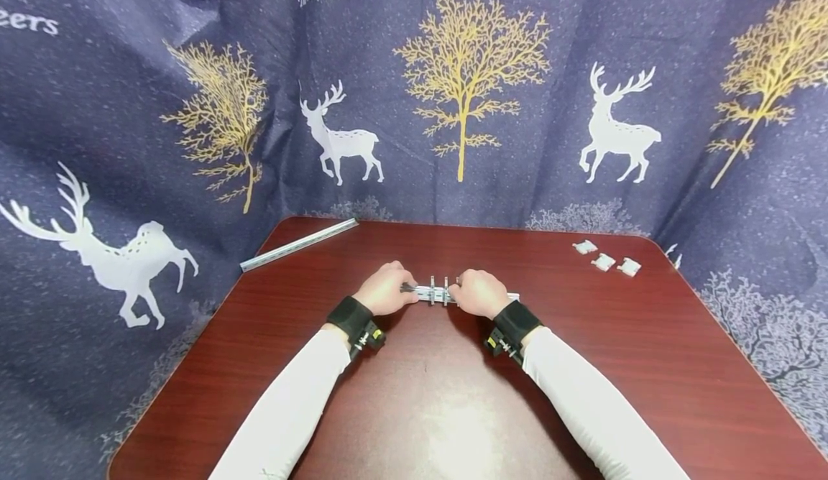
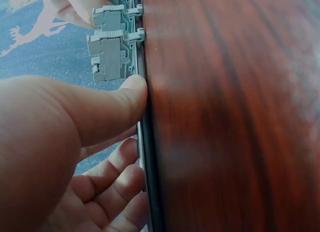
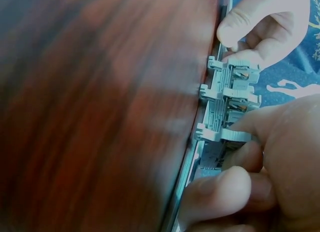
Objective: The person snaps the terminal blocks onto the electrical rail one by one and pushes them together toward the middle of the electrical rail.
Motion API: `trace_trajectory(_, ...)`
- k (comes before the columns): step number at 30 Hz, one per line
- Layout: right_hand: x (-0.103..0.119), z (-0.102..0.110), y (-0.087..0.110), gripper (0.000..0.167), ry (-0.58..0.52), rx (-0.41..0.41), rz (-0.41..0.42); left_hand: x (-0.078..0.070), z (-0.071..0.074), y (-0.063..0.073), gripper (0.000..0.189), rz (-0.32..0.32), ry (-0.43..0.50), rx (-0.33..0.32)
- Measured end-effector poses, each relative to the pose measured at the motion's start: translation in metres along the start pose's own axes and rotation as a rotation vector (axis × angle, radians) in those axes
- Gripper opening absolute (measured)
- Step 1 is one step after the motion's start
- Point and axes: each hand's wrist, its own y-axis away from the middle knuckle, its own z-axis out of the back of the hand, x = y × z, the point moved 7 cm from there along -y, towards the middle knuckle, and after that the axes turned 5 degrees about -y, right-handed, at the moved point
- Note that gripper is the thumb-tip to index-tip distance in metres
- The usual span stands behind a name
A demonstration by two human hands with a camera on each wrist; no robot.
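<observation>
A slotted metal DIN rail point(image 1: 514, 297) lies across the middle of the table in the head view, with three grey terminal blocks point(image 3: 212, 134) in a row along it. My left hand point(image 1: 388, 289) grips the rail's left end, the thumb on one side and curled fingers on the other. Toward the right, my right hand point(image 1: 480, 293) pinches the rightmost block with its thumb and fingers, partly hiding it. Small gaps separate the blocks in the right wrist view.
Another DIN rail point(image 1: 300, 245) lies slanted at the table's back left. Three loose pale terminal blocks point(image 1: 603, 261) are spread at the back right. A patterned curtain point(image 1: 414, 106) hangs behind the reddish-brown table point(image 1: 647, 351).
</observation>
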Motion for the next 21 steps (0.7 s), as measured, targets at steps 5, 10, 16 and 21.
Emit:
trace_trajectory(5,0.0014,-0.0003,0.0029,0.043,0.024,-0.001,-0.01,0.0003,-0.0005,-0.0003,0.021,0.005,0.005,0.009)
trace_trajectory(10,0.0027,-0.001,0.0035,0.046,0.03,0.009,-0.001,0.0005,0.0004,-0.0003,0.021,0.003,0.008,0.005)
trace_trajectory(16,0.0,-0.0033,0.0039,0.047,-0.002,0.027,0.01,0.0025,-0.0006,0.0001,0.021,0.004,0.029,0.003)
trace_trajectory(21,-0.0025,-0.0017,0.0076,0.047,-0.054,0.029,0.002,0.0045,-0.0039,-0.002,0.023,-0.002,0.034,0.001)
